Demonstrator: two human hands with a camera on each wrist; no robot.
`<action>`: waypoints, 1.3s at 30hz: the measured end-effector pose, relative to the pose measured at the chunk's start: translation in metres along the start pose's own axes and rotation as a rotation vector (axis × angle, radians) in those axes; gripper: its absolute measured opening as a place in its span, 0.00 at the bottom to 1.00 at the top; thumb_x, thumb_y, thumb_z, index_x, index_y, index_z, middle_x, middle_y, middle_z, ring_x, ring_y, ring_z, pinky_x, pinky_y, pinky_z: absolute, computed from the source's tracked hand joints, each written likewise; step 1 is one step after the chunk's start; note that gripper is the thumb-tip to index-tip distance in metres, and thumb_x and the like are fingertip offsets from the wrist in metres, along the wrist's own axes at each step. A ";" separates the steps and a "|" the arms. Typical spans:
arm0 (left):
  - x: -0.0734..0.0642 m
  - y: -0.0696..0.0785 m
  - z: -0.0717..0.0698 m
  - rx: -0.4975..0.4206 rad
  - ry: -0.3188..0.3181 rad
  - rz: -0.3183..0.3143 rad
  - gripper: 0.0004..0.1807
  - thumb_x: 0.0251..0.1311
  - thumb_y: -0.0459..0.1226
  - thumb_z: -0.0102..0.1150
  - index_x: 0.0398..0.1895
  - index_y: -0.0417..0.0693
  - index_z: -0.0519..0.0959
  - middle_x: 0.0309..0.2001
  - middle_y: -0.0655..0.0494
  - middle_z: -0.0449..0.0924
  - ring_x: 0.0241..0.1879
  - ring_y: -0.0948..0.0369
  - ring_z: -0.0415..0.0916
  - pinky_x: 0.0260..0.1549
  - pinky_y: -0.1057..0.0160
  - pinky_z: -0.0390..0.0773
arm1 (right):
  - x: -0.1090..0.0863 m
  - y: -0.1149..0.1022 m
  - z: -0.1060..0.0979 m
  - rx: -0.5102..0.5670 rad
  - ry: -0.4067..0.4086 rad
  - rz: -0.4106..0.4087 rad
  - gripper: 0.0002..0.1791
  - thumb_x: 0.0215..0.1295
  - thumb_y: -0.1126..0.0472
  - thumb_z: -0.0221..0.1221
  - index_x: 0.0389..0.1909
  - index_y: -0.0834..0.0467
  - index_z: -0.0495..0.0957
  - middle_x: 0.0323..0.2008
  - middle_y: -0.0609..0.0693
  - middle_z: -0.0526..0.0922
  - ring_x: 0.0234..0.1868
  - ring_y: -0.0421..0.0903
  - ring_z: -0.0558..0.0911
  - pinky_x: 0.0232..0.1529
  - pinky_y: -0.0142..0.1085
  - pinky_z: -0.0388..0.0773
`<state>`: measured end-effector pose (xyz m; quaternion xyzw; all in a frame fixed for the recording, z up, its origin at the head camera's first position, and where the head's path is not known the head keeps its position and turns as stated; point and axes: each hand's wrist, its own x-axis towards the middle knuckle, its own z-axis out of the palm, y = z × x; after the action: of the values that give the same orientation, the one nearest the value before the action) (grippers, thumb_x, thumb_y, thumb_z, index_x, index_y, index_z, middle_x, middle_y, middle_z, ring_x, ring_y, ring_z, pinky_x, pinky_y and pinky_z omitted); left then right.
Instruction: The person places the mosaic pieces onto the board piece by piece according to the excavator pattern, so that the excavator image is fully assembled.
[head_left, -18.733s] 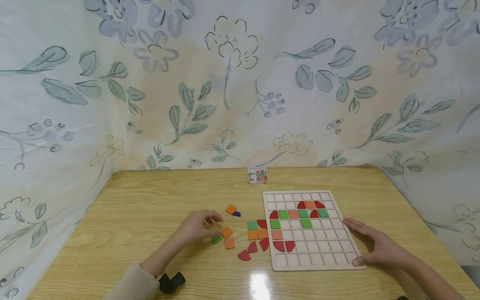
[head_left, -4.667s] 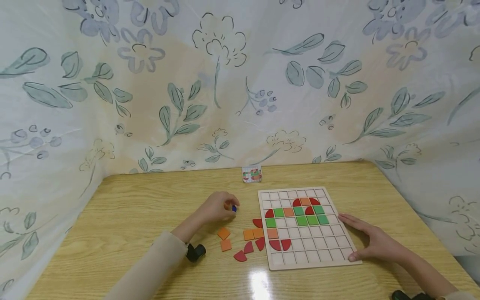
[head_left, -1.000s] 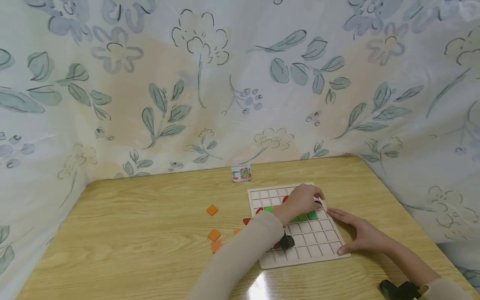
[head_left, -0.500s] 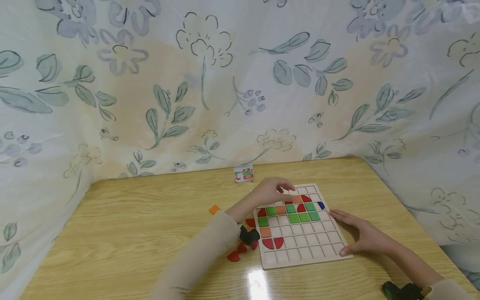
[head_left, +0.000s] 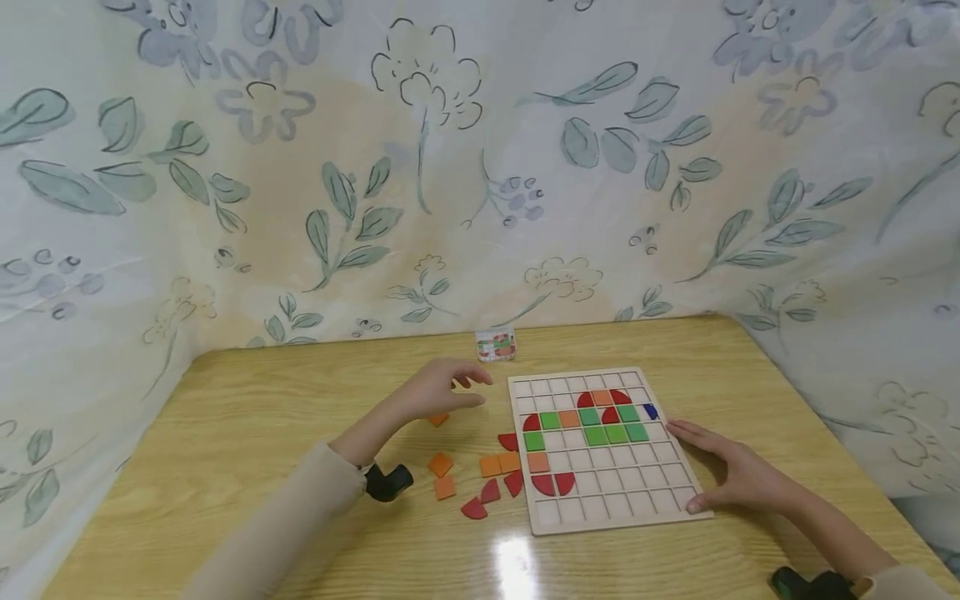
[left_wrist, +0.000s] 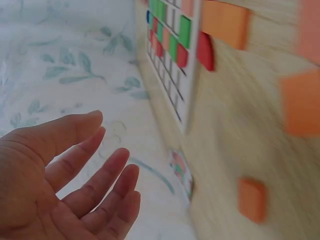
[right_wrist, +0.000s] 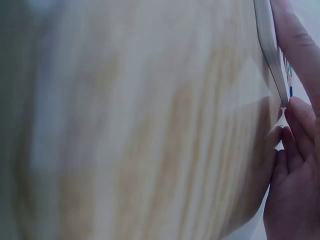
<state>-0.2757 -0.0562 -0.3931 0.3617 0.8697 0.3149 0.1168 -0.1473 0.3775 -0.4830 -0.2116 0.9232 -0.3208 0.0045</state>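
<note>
Hovering left hand (head_left: 437, 387), fingers parted, right hand (head_left: 738, 477) touching grid board (head_left: 622, 483)

The left hand (left_wrist: 45, 205) reaches in from the lower left, thumb uppermost and fingers loosely parted, before a pale leaf-patterned cloth (left_wrist: 75, 67). Near the fingertips a small printed card (left_wrist: 181, 172) stands where cloth and wooden table (left_wrist: 225, 125) meet. Above it, the gridded board (left_wrist: 187, 107) carries green, red and salmon pieces, with a sliver of blue (left_wrist: 148, 17) at its far edge. A red piece (left_wrist: 205, 52) sits just beside the board; orange pieces (left_wrist: 252, 199) (somewhat blurred) lie on the table.
</note>
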 end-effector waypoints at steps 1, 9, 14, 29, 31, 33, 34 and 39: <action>-0.005 -0.003 -0.002 0.006 0.006 -0.007 0.15 0.58 0.39 0.60 0.48 0.46 0.78 0.49 0.51 0.79 0.46 0.52 0.75 0.47 0.53 0.73 | 0.000 0.001 0.000 0.001 0.000 -0.002 0.53 0.36 0.48 0.73 0.67 0.56 0.60 0.68 0.45 0.59 0.61 0.15 0.46 0.51 0.09 0.42; -0.032 -0.020 -0.002 0.040 0.055 -0.012 0.13 0.55 0.34 0.62 0.45 0.45 0.80 0.45 0.52 0.81 0.43 0.53 0.76 0.43 0.52 0.74 | -0.003 0.005 -0.004 -0.021 0.014 0.026 0.54 0.35 0.48 0.74 0.67 0.56 0.60 0.66 0.58 0.61 0.61 0.14 0.45 0.51 0.08 0.41; -0.044 -0.026 0.011 0.013 0.019 -0.013 0.16 0.52 0.30 0.62 0.45 0.47 0.79 0.45 0.51 0.80 0.42 0.53 0.75 0.41 0.56 0.74 | -0.004 0.004 -0.003 -0.021 0.007 0.036 0.54 0.36 0.48 0.73 0.67 0.55 0.60 0.67 0.56 0.61 0.60 0.13 0.45 0.50 0.08 0.41; -0.084 -0.024 0.057 -0.002 0.009 -0.059 0.15 0.45 0.39 0.70 0.39 0.51 0.80 0.39 0.62 0.78 0.38 0.63 0.72 0.40 0.64 0.72 | -0.007 0.004 0.001 -0.014 0.017 0.009 0.53 0.35 0.49 0.74 0.67 0.56 0.61 0.67 0.54 0.61 0.60 0.13 0.46 0.50 0.08 0.41; -0.086 -0.023 0.061 0.029 0.034 -0.072 0.16 0.43 0.41 0.71 0.38 0.52 0.80 0.38 0.64 0.77 0.38 0.64 0.71 0.40 0.63 0.72 | -0.007 0.004 0.001 -0.014 0.015 0.007 0.54 0.35 0.49 0.74 0.67 0.56 0.60 0.67 0.55 0.61 0.61 0.13 0.45 0.50 0.08 0.41; -0.088 -0.022 0.063 0.064 0.055 -0.078 0.16 0.42 0.42 0.71 0.38 0.54 0.81 0.38 0.66 0.77 0.39 0.66 0.71 0.42 0.63 0.72 | -0.006 0.005 0.001 -0.015 0.012 0.007 0.54 0.36 0.49 0.74 0.67 0.56 0.60 0.67 0.56 0.61 0.61 0.13 0.45 0.50 0.08 0.41; -0.089 -0.021 0.064 0.074 0.064 -0.073 0.16 0.42 0.42 0.71 0.38 0.54 0.81 0.38 0.66 0.78 0.39 0.66 0.71 0.43 0.63 0.72 | -0.006 0.004 0.001 -0.015 0.012 0.008 0.54 0.35 0.49 0.74 0.67 0.55 0.60 0.67 0.57 0.61 0.61 0.13 0.45 0.50 0.08 0.41; -0.093 -0.019 0.065 0.101 0.083 -0.024 0.12 0.46 0.36 0.67 0.37 0.53 0.83 0.36 0.68 0.80 0.35 0.68 0.69 0.38 0.67 0.72 | -0.004 0.004 -0.001 -0.014 0.008 0.002 0.54 0.36 0.50 0.74 0.67 0.56 0.60 0.67 0.57 0.61 0.61 0.13 0.45 0.50 0.08 0.41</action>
<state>-0.1918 -0.1018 -0.4580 0.3433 0.8928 0.2842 0.0659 -0.1456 0.3822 -0.4853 -0.2093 0.9257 -0.3152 -0.0006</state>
